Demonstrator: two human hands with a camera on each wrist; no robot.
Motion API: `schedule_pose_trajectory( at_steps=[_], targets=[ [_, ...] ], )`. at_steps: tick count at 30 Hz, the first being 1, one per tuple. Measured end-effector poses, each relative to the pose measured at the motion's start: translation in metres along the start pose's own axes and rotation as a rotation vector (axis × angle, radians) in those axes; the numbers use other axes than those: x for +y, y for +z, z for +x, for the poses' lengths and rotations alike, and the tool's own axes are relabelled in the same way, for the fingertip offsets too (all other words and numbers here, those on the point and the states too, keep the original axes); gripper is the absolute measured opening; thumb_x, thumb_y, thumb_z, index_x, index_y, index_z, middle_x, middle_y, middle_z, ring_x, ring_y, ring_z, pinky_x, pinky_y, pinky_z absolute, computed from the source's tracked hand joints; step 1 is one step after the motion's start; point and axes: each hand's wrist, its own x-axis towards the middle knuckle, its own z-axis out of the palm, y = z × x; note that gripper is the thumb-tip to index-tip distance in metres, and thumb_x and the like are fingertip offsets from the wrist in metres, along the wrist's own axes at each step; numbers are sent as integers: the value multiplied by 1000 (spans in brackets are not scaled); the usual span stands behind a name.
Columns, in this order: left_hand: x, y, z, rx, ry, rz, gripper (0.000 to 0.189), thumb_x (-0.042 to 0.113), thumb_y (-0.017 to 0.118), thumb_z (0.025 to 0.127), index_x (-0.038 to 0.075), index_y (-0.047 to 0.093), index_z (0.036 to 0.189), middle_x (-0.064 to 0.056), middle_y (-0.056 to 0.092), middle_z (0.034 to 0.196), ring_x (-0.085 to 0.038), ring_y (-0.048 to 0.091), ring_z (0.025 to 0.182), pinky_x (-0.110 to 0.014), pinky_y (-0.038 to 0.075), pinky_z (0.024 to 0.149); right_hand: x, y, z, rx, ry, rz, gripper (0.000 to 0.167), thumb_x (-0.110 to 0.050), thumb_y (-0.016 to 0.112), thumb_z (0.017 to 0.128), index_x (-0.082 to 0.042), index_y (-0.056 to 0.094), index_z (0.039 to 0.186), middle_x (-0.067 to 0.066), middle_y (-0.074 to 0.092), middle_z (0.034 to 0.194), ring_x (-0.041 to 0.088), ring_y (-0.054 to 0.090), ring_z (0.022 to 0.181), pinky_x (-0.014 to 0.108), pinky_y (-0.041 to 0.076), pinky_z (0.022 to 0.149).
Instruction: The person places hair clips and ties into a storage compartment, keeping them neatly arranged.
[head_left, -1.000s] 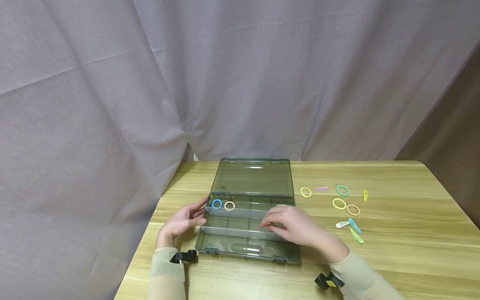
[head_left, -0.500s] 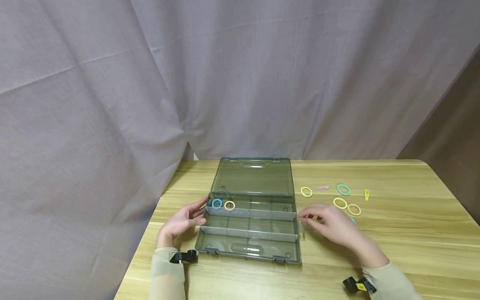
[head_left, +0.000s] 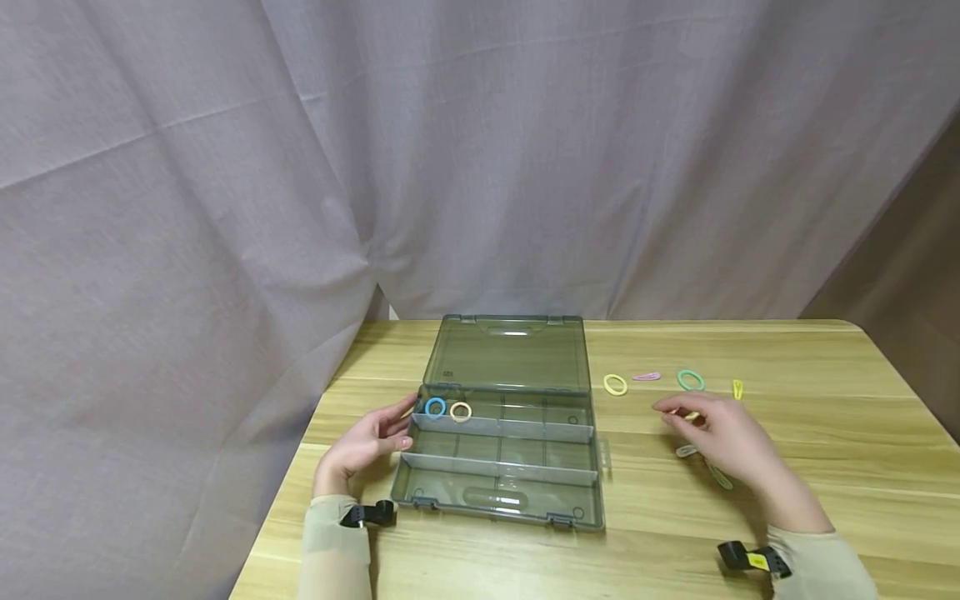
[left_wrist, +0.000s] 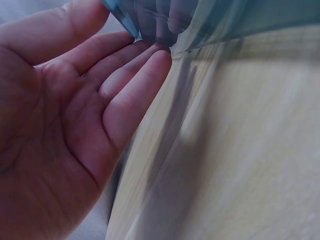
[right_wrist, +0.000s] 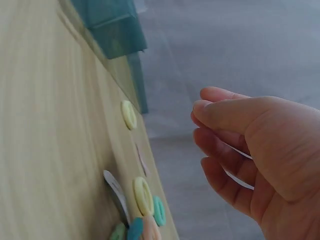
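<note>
My left hand [head_left: 363, 448] rests with thumb and fairly straight fingers against the left wall of a lidded, see-through green compartment box [head_left: 498, 510]. In the left wrist view, the fingertips of the left hand [left_wrist: 75, 110] touch the box's corner [left_wrist: 150, 15]. A blue hair tie [head_left: 435, 400] and a peach hair tie [head_left: 461, 405] lie in its back row. My right hand [head_left: 723, 433] hovers over the hair accessories, relaxed and holding nothing. It partly covers a yellow hair tie [right_wrist: 143, 196], a white snap clip [head_left: 686, 451] and a green snap clip [head_left: 720, 477].
Behind the right hand lie another yellow hair tie [head_left: 615, 377], a pink snap clip [head_left: 647, 377], a green hair tie [head_left: 691, 372] and a yellow snap clip [head_left: 738, 389]. A small clear piece [head_left: 605, 458] lies by the box's right wall. A grey curtain [head_left: 480, 167] hangs behind the table.
My right hand has moved from over the box, past its right wall, to above the hair accessories on the right. The clear piece has come into view. The left hand stays put.
</note>
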Motion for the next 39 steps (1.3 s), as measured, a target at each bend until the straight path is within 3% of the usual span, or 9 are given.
schedule_pose_trajectory(
  at_steps=[11, 19, 24, 30, 36, 39],
  targets=[
    [0, -1, 0, -1, -1, 1, 82, -1, 67, 102, -11, 16, 165, -27, 10, 174, -49, 21, 156, -25, 35, 121, 7, -17, -6, 53, 49, 17, 24, -1, 83, 91, -16, 82, 110, 4, 80, 107, 0, 67, 81, 13, 55, 68],
    [0, -1, 0, 0, 2, 0, 81, -3, 66, 102, -11, 16, 165, -27, 11, 174, -50, 22, 156, -26, 36, 120, 21, -30, -14, 35, 140, 1, 21, -5, 80, 96, -13, 81, 116, 8, 80, 108, -2, 65, 80, 15, 54, 67],
    [-1, -1, -1, 3, -4, 0, 82, -2, 67, 102, -11, 16, 165, -26, 11, 174, -49, 22, 156, -26, 35, 121, 34, -33, -21, 12, 178, -16, 23, -7, 80, 96, -10, 81, 118, 12, 80, 107, 1, 67, 78, 22, 57, 65],
    [-2, -1, -1, 4, -4, -6, 83, 0, 68, 102, -10, 16, 165, -26, 11, 174, -49, 21, 156, -25, 35, 120, 47, -29, -26, -21, 223, -75, 25, -15, 84, 94, -9, 80, 119, 11, 80, 102, 17, 72, 81, 33, 59, 70],
    [-1, -2, 0, 0, -2, -4, 82, -1, 67, 102, -11, 16, 165, -26, 10, 174, -49, 21, 156, -25, 35, 120, 56, -22, -29, -15, 241, -102, 27, -16, 86, 92, -8, 80, 117, 17, 78, 106, 41, 75, 93, 62, 58, 82],
    [-1, -2, -1, 1, -1, -2, 80, -5, 64, 102, -11, 15, 165, -26, 10, 174, -49, 21, 156, -24, 36, 120, 59, -19, -31, -22, 245, -108, 28, -14, 86, 91, -6, 79, 117, 23, 76, 112, 49, 72, 101, 69, 54, 85]
  ],
)
